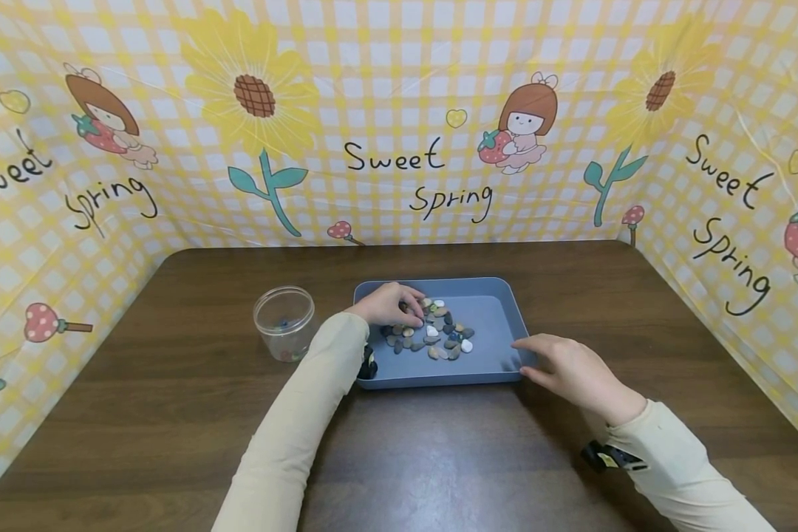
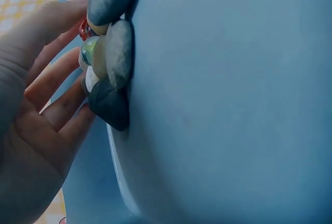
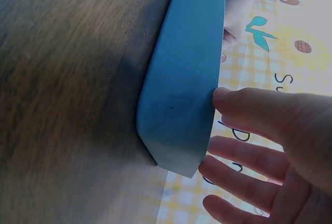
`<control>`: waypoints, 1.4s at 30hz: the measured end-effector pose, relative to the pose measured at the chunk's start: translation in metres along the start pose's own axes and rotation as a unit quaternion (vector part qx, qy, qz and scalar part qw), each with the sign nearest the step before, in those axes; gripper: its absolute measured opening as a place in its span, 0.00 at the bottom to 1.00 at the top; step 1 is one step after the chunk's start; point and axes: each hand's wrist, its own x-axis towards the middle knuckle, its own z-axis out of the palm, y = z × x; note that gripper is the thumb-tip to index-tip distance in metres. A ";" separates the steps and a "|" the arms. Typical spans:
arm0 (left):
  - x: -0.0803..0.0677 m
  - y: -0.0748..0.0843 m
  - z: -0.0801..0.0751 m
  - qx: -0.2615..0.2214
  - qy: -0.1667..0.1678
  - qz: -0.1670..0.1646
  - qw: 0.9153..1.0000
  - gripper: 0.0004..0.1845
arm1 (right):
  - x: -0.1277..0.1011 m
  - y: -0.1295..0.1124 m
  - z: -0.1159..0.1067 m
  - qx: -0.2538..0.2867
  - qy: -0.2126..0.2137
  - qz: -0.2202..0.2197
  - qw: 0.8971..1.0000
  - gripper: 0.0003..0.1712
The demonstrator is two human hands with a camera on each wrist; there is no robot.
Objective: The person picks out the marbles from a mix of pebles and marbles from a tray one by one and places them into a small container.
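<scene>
A blue-grey tray (image 1: 495, 310) holds many smooth pebbles (image 1: 432, 331) in grey, tan and white, grouped left of its middle. My left hand (image 1: 392, 303) reaches over the tray's left side, its fingertips at the pebbles. In the left wrist view, a green glass marble (image 2: 89, 51) and a red marble (image 2: 84, 29) show among the stones, close to the spread fingers; a firm grip on either is not visible. At the tray's right edge, my right hand (image 1: 572, 369) has its thumb and fingertips by the rim (image 3: 217, 79), fingers loosely extended.
A clear round jar (image 1: 284, 325) stands left of the tray, with a few small coloured pieces at its bottom. Tray and jar are on a dark wooden table (image 1: 432, 458). Yellow checked cloth (image 1: 399, 89) with printed flowers walls in the back and sides.
</scene>
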 end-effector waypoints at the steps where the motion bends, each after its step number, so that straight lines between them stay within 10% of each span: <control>1: -0.001 0.000 0.000 -0.004 0.001 -0.002 1.000 0.07 | 0.000 0.000 0.000 0.000 0.000 -0.001 1.000 0.20; 42: -0.010 0.017 -0.020 -0.069 0.065 0.015 0.995 0.08 | -0.001 0.000 0.000 0.005 0.002 0.004 1.000 0.22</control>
